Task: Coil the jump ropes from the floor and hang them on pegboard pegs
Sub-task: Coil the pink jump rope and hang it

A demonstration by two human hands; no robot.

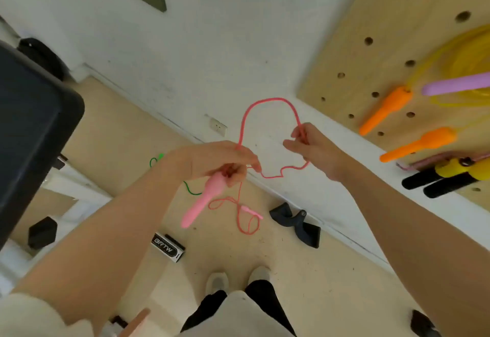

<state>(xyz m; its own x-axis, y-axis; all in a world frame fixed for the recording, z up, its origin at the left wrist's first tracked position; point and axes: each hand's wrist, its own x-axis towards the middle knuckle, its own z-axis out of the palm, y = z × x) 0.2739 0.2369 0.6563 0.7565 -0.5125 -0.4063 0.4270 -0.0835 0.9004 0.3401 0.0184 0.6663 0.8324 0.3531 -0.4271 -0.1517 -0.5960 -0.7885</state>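
Observation:
My left hand [225,161] grips a pink jump rope handle [204,199] that points down and left, together with the pink cord [267,99]. The cord arcs up in a loop to my right hand [310,145], which pinches it between thumb and fingers. More cord hangs from my left hand to the floor, where the second pink handle [250,210] lies among loose loops. A wooden pegboard [371,53] on the right carries a coiled yellow rope [466,58] with orange handles [387,110]. A green rope [156,160] lies on the floor behind my left wrist.
A purple handle [456,86] and black handles [440,181] with a yellow part hang on the pegboard. On the floor lie a dark strap [297,222] and a black-and-white box [167,248]. A dark bin [31,130] stands at the left. My feet [238,278] are below.

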